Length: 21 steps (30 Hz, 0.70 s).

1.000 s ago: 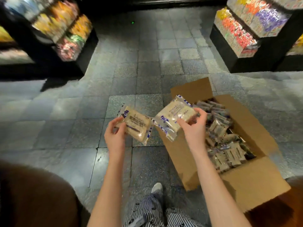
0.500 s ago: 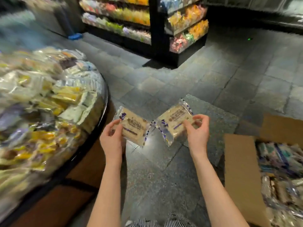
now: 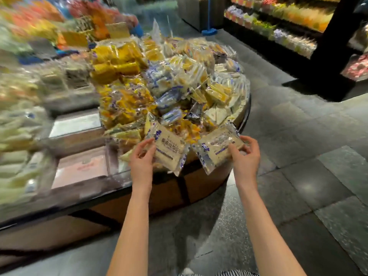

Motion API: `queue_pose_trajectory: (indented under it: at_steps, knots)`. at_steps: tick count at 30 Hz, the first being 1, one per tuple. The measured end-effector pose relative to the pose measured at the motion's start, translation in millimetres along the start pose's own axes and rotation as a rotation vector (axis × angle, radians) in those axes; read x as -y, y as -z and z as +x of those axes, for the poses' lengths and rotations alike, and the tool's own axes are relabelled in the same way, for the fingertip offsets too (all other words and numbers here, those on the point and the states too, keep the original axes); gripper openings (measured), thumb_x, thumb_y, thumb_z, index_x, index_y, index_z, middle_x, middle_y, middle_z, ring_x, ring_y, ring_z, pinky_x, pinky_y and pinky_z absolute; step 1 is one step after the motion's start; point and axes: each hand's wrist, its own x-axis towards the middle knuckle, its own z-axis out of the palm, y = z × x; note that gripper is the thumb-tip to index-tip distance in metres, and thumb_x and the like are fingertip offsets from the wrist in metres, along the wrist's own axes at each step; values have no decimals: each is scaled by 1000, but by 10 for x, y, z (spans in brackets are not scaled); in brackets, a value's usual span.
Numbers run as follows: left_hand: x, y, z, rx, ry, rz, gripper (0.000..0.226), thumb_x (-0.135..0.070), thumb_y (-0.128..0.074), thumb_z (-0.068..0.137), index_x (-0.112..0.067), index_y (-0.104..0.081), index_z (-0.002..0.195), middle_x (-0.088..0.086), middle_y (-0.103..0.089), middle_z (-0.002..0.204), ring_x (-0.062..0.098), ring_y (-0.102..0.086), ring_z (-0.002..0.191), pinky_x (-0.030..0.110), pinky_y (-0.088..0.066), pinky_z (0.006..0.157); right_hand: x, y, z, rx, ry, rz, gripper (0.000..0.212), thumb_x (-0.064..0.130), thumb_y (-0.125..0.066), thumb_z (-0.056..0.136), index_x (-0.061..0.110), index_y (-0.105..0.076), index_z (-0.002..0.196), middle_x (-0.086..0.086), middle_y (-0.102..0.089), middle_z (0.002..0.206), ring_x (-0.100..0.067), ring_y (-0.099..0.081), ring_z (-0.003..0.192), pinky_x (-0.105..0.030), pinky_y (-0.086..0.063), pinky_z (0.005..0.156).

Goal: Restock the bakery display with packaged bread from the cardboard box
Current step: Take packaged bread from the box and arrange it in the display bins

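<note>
The left hand [image 3: 142,158] pinches one bread pack [image 3: 169,149] by its left edge, thumb on top and fingers beneath. The right hand [image 3: 246,156] grips a second pack [image 3: 219,145] by its right end in the same way. Both packs hang over the near rim of the round counter [image 3: 201,188], tilted, their inner corners close together; whether they touch I cannot tell.

Each looks light: sliced bread in loose clear film with printed ends. The film is probably slick and crinkly and the bread soft, so a hard squeeze across the middle would likely dent it. The edge grip suits it, taking the bread's rim along with the film so the pack does not slip out.

Just beyond the hands, the heap [image 3: 169,86] of yellow, white and blue-printed packs rises toward the counter's middle. It is loose and sloped, so a pack dropped on it could slide toward the rim. Laying each one flat in a low spot near the front seems safer.

The box is out of view. Past the counter, across the tiled floor [image 3: 298,156], a dark shelf [image 3: 278,26] holds more packaged goods.
</note>
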Motion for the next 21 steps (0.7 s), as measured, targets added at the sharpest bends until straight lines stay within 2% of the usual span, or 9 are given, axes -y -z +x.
queue_pose_trajectory:
  at_steps: [4, 6, 9, 12, 14, 16, 18, 21]
  knots:
    - [-108, 874, 361, -154, -15, -9, 18, -7, -62, 95, -23, -69, 102, -2, -69, 102, 10, -67, 87, 20, -56, 62, -67, -946, -290, 141, -33, -7, 26, 21, -73, 84, 39, -58, 96, 0, -69, 90, -17, -68, 82, -46, -59, 75]
    - [-118, 1243, 497, -240, -11, -20, 17, -6, -63, 94, -20, -69, 103, -3, -67, 98, 12, -66, 85, 22, -57, 61, -64, -1332, -406, 217, -15, -34, 24, 17, -72, 86, 30, -59, 102, -1, -68, 87, -16, -66, 78, -39, -57, 70]
    - [-108, 1672, 648, -336, 0, -28, 14, -7, -62, 95, -18, -68, 102, -1, -66, 97, 13, -63, 83, 21, -55, 60, -43, -1816, -515, 301, 14, -48, 22, 18, -70, 89, 30, -56, 102, -4, -66, 88, -20, -67, 80, -38, -56, 67]
    - [-86, 2031, 771, -432, 11, -68, 16, -8, -60, 96, -22, -67, 100, -3, -68, 96, 9, -63, 83, 17, -53, 60, -64, -2326, -622, 380, 33, -42, 22, 18, -67, 92, 25, -55, 109, 1, -63, 89, -13, -63, 77, -24, -52, 65]
    - [-53, 2256, 862, -496, 4, -59, 19, -7, -61, 96, -24, -68, 100, -1, -69, 99, 12, -64, 87, 22, -55, 68, -114, -2639, -697, 439, 33, -52, 22, 18, -65, 92, 23, -55, 112, 2, -63, 88, -10, -61, 75, -21, -51, 65]
    - [-11, 2477, 979, -552, -7, -24, 22, -8, -63, 94, -29, -71, 98, -1, -70, 102, 16, -62, 90, 36, -53, 80, -184, -2936, -760, 506, 1, -42, 22, 19, -65, 92, 24, -55, 111, -3, -66, 90, -16, -66, 81, -30, -55, 70]
    - [15, 2670, 1130, -609, 4, 10, 23, -12, -65, 93, -33, -74, 95, -6, -70, 100, 17, -60, 91, 47, -52, 88, -268, -3244, -775, 553, -22, -48, 21, 18, -66, 92, 24, -56, 110, -6, -65, 86, -20, -63, 78, -33, -54, 68]
    - [-32, 2834, 1427, -672, -10, 20, 22, -13, -65, 93, -33, -73, 98, -9, -69, 101, 18, -60, 94, 50, -50, 94, -291, -3736, -731, 595, -31, -34, 20, 19, -66, 92, 26, -56, 107, -4, -62, 82, -18, -58, 72, -33, -50, 63]
